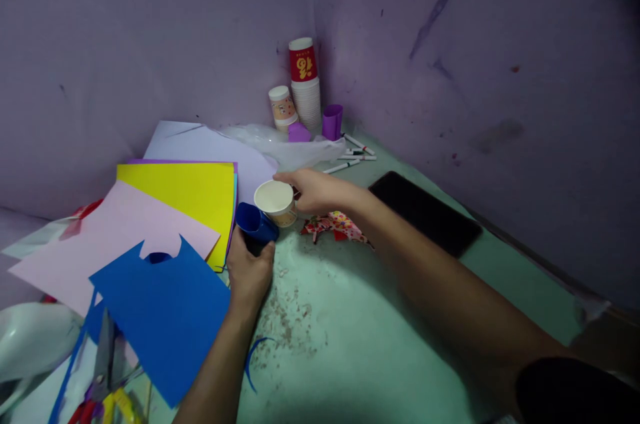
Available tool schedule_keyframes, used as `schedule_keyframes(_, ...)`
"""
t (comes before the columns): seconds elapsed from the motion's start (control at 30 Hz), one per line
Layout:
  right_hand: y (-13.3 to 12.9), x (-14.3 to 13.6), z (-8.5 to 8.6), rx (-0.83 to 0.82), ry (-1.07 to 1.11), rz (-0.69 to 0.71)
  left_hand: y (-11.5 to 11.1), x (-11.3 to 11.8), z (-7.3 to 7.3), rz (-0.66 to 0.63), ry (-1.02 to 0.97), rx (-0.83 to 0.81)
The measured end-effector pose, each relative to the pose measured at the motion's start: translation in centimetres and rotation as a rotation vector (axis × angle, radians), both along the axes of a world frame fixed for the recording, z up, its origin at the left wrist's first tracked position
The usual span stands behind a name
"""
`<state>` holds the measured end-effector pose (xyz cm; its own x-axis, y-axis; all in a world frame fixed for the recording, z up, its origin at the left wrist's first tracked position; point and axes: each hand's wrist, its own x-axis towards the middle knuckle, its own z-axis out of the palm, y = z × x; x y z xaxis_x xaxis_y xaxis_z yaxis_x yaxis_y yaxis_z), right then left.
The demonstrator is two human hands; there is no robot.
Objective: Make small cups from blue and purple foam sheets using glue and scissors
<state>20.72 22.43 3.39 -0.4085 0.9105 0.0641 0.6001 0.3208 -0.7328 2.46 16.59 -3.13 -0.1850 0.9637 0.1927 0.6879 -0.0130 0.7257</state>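
Low over the table, my left hand (251, 274) is closed round the lower side of a small blue cup (257, 223), which leans with its open mouth up. Close against it on the right is a white paper cup (277, 203) with a patterned band, its mouth facing me and its inside bare. My right hand (315, 191) grips that paper cup from its right side; some of the fingers are hidden behind it. Just below the right wrist lies a scrap of red floral material (337, 227).
Left lie yellow paper (185, 187), pink paper (120, 231), blue cut paper (170, 317) and scissors (103, 361). Stacked paper cups (306, 101), a purple cup (333, 122) and markers (350, 159) stand or lie at the back corner. A dark tablet-like slab (425, 211) is right.
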Motion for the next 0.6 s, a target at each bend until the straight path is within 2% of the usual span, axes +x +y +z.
schedule_keyframes(0.07, 0.1, -0.3, -0.3, -0.017, -0.008, 0.071, 0.0, 0.0, 0.0, 0.0, -0.001, -0.012)
schedule_keyframes(0.13, 0.1, -0.8, -0.8, -0.009, -0.005, 0.083, 0.0, 0.0, 0.1, -0.002, -0.004, -0.026)
schedule_keyframes(0.3, 0.3, -1.8, -1.4, 0.045, 0.095, -0.087, -0.1, -0.1, 0.1, 0.022, -0.039, -0.047)
schedule_keyframes(0.43, 0.7, -0.3, -0.4, 0.091, 0.156, -0.112, -0.3, 0.0, 0.2, 0.053, -0.093, -0.048)
schedule_keyframes(0.5, 0.9, 0.9, 0.4, 0.038, 0.33, -0.085, -0.4, 0.0, 0.3, 0.062, -0.133, -0.043)
schedule_keyframes(0.6, 0.7, 2.1, 1.2, -0.191, 0.786, 0.056, -0.4, -0.1, 0.4, 0.069, -0.206, -0.03)
